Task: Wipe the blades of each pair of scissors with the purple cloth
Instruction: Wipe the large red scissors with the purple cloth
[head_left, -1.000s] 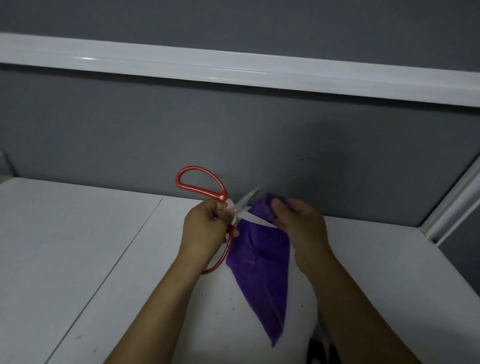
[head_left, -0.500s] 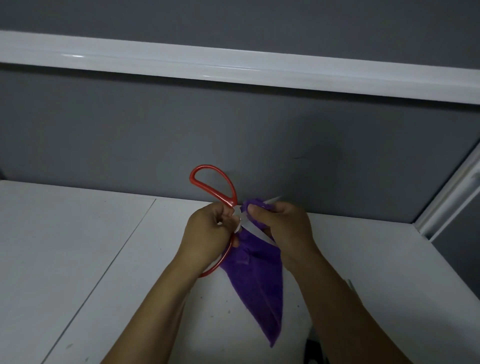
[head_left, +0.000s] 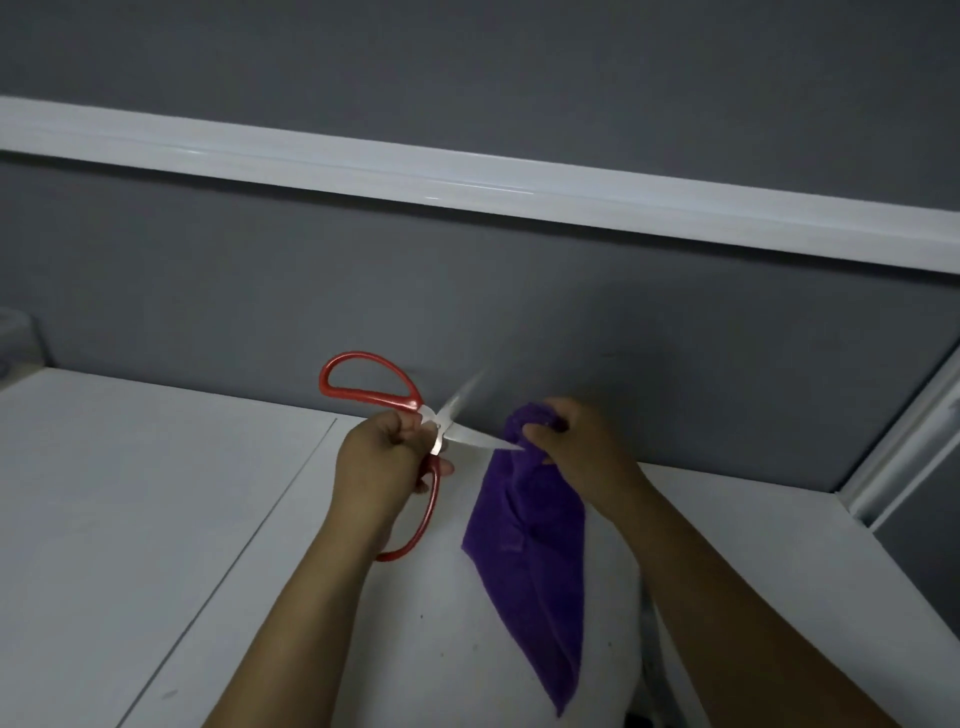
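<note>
Your left hand (head_left: 382, 467) grips the scissors (head_left: 472, 439) by the lower handle, blades spread wide, up over the surface (head_left: 130, 493). Your right hand (head_left: 582, 447) squeezes the cloth (head_left: 530, 545) and has slid from the scissors' middle out to the lower blade's tip.

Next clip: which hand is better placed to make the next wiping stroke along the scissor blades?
Right, most likely. The right hand grips the purple cloth, bunched at the tip of the lower blade, while the left hand is taken up holding the red scissors with blades spread.
</note>
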